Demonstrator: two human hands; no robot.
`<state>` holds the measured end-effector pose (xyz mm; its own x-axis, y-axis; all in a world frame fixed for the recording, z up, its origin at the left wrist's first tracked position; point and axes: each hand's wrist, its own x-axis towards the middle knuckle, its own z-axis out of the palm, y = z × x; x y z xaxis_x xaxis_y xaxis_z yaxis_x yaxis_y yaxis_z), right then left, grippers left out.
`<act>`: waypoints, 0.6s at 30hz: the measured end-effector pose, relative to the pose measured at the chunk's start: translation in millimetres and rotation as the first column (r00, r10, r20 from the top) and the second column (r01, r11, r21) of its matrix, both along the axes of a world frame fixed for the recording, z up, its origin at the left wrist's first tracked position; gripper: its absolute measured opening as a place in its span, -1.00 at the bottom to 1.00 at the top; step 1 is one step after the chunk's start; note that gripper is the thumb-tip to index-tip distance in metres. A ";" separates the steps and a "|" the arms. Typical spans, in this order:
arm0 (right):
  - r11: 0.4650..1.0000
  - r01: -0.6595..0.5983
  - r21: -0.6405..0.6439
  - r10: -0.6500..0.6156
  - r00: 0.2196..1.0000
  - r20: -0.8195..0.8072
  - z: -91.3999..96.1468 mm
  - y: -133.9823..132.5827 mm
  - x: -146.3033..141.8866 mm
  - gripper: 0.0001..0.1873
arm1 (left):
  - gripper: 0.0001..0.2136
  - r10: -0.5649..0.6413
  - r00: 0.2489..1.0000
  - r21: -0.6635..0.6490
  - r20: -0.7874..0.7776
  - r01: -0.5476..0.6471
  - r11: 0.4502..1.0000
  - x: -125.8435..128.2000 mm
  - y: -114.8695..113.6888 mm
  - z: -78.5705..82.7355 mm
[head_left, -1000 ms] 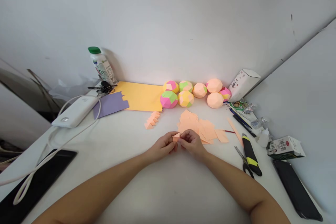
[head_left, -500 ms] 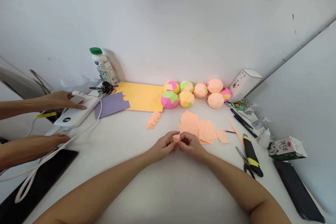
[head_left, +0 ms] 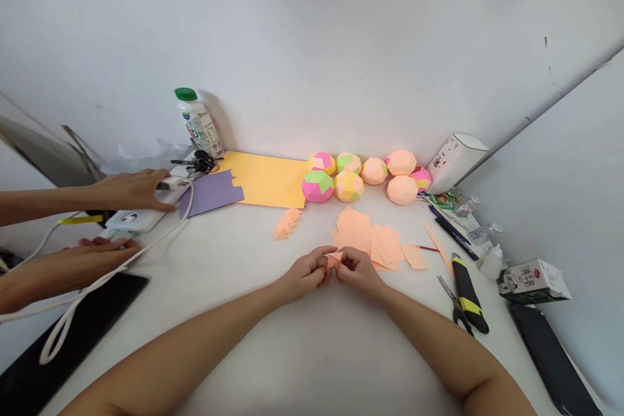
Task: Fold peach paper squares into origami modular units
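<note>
My left hand (head_left: 306, 273) and my right hand (head_left: 359, 270) meet at the middle of the white table (head_left: 302, 351), fingers pinched together on a small folded peach paper piece (head_left: 334, 259). Just behind them lies a loose heap of peach paper squares (head_left: 375, 239). A short row of folded peach units (head_left: 286, 223) sits further left. Several paper polyhedron balls (head_left: 318, 186) in pink, green, yellow and peach stand by the back wall.
Another person's two hands (head_left: 131, 189) reach in from the left onto a white power bank (head_left: 141, 213) with a cable. Yellow (head_left: 266, 177) and purple paper (head_left: 209, 192), keys and a bottle (head_left: 199, 122) lie at back left. Scissors (head_left: 465, 292), pens, a carton (head_left: 531, 276) and a phone (head_left: 550, 357) are at right.
Another person's hands came in from the left and now handle the power bank, which has shifted. My hands stay together on the peach piece, fingers working it slightly.
</note>
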<state>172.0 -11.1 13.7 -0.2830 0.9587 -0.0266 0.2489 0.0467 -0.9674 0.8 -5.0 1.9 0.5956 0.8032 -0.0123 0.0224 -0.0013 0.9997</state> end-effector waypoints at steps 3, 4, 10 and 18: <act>0.998 -0.030 -0.050 0.027 0.999 -0.047 1.6 -0.5 -0.7 -0.84 | -0.62 0.001 0.999 -0.030 0.039 0.000 1.000 0.7 -1.2 2.2; 0.999 -0.031 -0.044 0.030 0.999 -0.033 2.1 -0.8 -1.0 -0.84 | -0.63 0.003 1.000 -0.022 0.029 -0.003 1.000 0.9 -1.5 2.7; 1.000 0.016 0.026 -0.016 1.000 0.020 1.1 -0.6 -0.5 -0.86 | -0.64 -0.003 1.000 -0.044 0.011 0.003 0.999 0.6 -1.0 3.3; 0.999 0.018 -0.043 -0.026 0.981 -0.194 -6.7 -0.4 3.6 -0.94 | -0.61 0.101 0.994 -0.211 0.036 -0.091 0.973 -1.6 1.0 2.1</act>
